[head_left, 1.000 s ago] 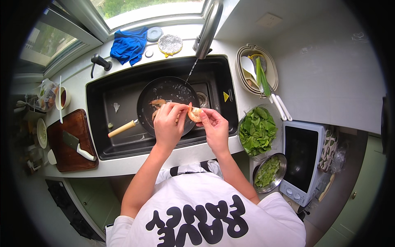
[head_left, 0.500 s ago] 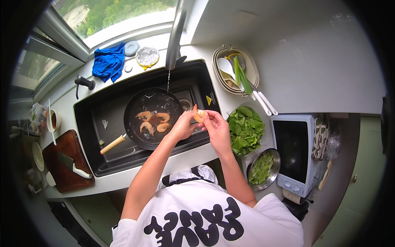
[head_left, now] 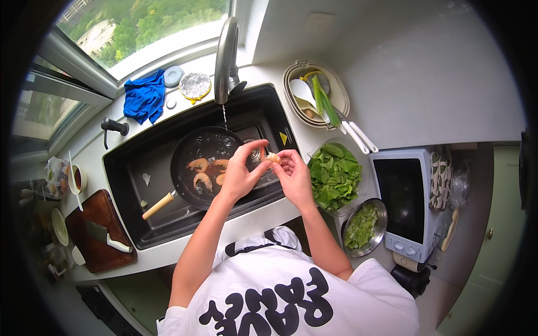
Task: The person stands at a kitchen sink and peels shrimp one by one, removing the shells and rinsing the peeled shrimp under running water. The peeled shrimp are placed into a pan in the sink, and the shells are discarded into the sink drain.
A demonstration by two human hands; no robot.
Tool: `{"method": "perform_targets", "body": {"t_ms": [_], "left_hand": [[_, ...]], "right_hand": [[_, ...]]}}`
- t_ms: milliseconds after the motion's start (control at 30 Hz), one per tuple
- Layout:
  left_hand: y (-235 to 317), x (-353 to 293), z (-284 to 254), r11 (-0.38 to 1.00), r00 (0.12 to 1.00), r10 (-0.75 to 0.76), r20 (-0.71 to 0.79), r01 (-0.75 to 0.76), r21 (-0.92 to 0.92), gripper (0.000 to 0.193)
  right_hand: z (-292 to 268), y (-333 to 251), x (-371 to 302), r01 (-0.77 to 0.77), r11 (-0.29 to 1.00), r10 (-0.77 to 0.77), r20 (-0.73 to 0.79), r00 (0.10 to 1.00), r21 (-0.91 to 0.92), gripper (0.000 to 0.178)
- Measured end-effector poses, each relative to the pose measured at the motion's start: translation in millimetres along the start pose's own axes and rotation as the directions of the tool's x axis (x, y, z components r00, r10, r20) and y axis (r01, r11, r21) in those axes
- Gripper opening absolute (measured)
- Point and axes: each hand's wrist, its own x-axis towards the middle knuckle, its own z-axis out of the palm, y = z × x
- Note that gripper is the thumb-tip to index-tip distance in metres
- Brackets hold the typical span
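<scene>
Over the right end of the black sink (head_left: 148,227), both hands meet at a peeled-looking shrimp (head_left: 273,158). My right hand (head_left: 295,178) pinches it between thumb and fingertips, the other fingers curled. My left hand (head_left: 242,173) reaches it from the other side, thumb and index finger curved round its orange end, which the fingers partly hide. Just left of my hands, a dark frying pan (head_left: 193,147) with a pale wooden handle (head_left: 158,206) sits in the sink. Several orange shrimp (head_left: 202,180) lie inside in shallow water, some partly behind my left hand. Water trickles from the faucet (head_left: 225,61) toward the pan.
Leafy greens (head_left: 335,173) fill a bowl right of the sink, beside chopped greens in a metal bowl (head_left: 381,223) and a microwave (head_left: 400,196). Scissors (head_left: 356,135) rest across stacked baskets. A cleaver (head_left: 109,238) lies on the cutting board (head_left: 92,215); a blue cloth (head_left: 143,96) lies behind the sink.
My left hand has opened its thumb and index finger wider around the shrimp's orange end. The shrimp remains in my right fingertips. The whole view has shifted slightly.
</scene>
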Motion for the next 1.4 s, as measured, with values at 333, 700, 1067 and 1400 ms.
{"method": "perform_targets", "body": {"t_ms": [333,700,1067,1400], "left_hand": [[-7,-5,-32,0.977,0.986,-0.114,0.121,0.089,0.191,0.017],[-1,-13,-32,0.874,0.984,0.142,0.105,-0.174,0.454,0.017],[-11,-26,-25,0.817,0.94,0.215,0.264,-0.321,0.479,0.015],[-27,-24,10,0.952,0.949,-0.287,-0.131,0.297,0.067,0.023]], "right_hand": [[19,-4,-5,-0.084,0.987,0.077,0.058,0.995,0.139,0.023],[30,2,0,-0.063,0.994,0.059,0.044,0.997,0.089,0.021],[30,15,6,-0.242,0.92,0.274,-0.065,0.96,0.309,0.022],[28,30,5,-0.019,0.937,0.076,-0.15,0.986,0.349,0.023]]}}
